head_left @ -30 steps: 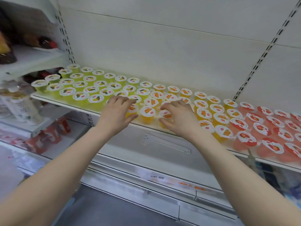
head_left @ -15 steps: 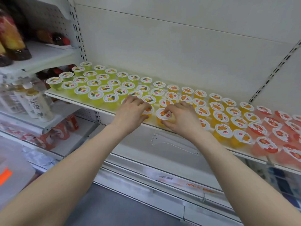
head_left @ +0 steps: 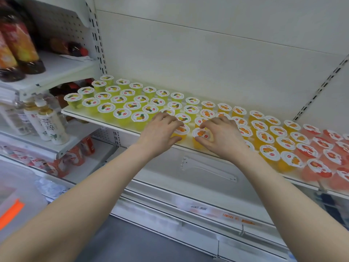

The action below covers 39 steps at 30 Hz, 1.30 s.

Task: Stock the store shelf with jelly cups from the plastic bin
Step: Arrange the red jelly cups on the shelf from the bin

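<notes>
Sketchy edge spot
Left hand [head_left: 160,133] holds left cup [head_left: 182,131], right hand [head_left: 223,139] pinches right cup [head_left: 201,134] on the shelf's [head_left: 94,121] front edge; a bump could drop them.

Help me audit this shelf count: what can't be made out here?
Head view only:
- Orange cups gripped by left hand and right hand: fingers partly cover them.
- Pink cups: row cut by right edge.
- Plastic bin: blurred, cut by left edge, contents unseen.
- Lid print: too small.

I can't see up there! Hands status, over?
Left hand grips one orange jelly cup. Right hand pinches the next cup. Both on shelf front; neighbours packed tight.
</notes>
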Available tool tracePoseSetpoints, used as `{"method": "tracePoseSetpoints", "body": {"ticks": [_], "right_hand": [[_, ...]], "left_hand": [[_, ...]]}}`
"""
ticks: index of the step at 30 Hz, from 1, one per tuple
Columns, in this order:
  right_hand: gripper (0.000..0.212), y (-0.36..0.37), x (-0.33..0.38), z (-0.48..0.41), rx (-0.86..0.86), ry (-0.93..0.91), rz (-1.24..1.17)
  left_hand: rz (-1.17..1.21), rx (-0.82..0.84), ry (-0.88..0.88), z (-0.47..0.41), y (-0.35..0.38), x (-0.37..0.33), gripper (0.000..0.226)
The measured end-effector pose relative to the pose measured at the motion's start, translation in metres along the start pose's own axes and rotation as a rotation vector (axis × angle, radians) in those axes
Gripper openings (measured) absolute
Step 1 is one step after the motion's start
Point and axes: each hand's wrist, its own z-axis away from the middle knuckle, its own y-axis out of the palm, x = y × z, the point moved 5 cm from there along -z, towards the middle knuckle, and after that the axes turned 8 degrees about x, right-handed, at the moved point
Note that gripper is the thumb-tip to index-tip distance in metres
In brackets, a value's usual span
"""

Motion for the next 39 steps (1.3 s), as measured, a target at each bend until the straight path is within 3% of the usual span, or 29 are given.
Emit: {"method": "tracePoseSetpoints", "body": {"ticks": [8,19,25,39], "right_hand": [[0.043,-0.012,0.021,-0.025,-0.024,-0.064,-0.029],[0.044,0.006,0.084,-0.069,-0.046,-0.173,-0.098],[0.047,0.021,0.129,-0.091,-0.017,-0.104,-0.123],[0.032,0.035,0.173,-0.108,0.002,0.143,-0.058]], "left_hand": [[-0.039,-0.062,-0.006,0.018,-0.022,0.039,0.045],[-0.052,-0.032,-0.213,0.054,-0.034,0.119,0.053],[-0.033,0.069,-0.173,0.056,-0.035,0.168,0.065],[0.054,0.109,-0.012,0.040,-0.025,0.201,0.041]]}}
